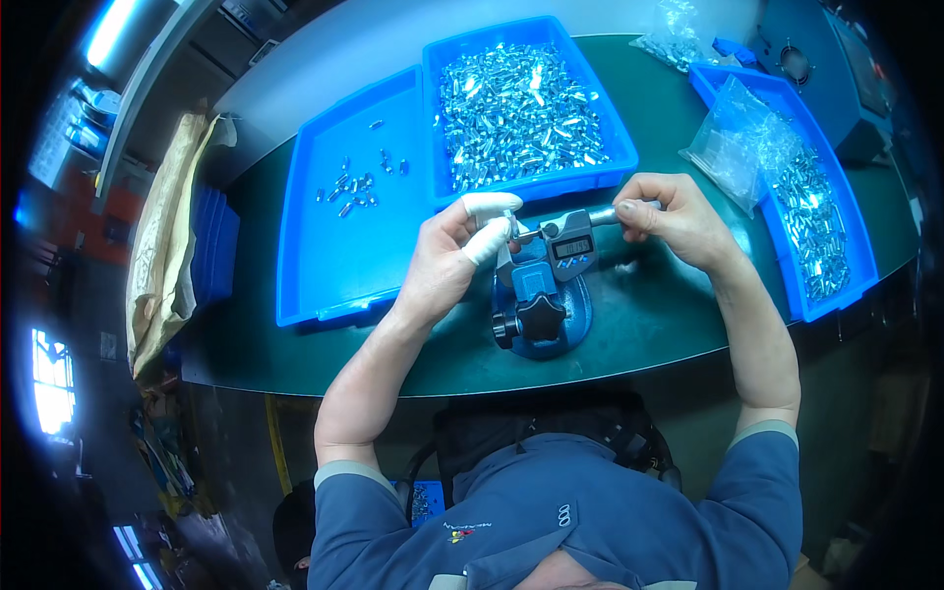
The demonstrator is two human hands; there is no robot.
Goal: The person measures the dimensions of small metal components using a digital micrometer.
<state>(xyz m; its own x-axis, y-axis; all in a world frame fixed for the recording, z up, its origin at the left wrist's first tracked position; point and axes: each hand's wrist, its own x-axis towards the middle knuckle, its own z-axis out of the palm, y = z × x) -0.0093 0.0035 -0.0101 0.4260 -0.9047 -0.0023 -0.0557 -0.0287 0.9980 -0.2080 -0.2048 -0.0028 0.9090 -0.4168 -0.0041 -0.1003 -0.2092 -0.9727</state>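
Here you are at the green table (644,339), both arms stretched forward and both hands busy at the micrometer (572,246), which sits clamped in its blue stand (582,320) right in front of you, black knob toward your chest. Your left hand (442,254) has thumb and finger, both in white finger covers (486,242), pinched on a small metal piece (512,222) at the measuring end, mostly hidden by your fingertips. Your right hand (685,221) has thumb and fingers closed around the micrometer's handle.

And it's crowded round you! Just beyond your left hand stands the big blue tray (536,187), heaped with shiny metal pieces, its near edge close behind the micrometer and hemming you in on the far side. Left of it, touching, the shallow blue tray (324,270) carries only a loose scatter of pieces. Over to your right, another blue tray (867,265) holds more, with a clear plastic bag (736,147) draped over its near-side wall and spilling toward your right arm. A second clear bag (674,44) lies farther back, near a dark boxy machine (821,79). Far left, a brown paper sack (162,256) leans beside blue bins (213,246).
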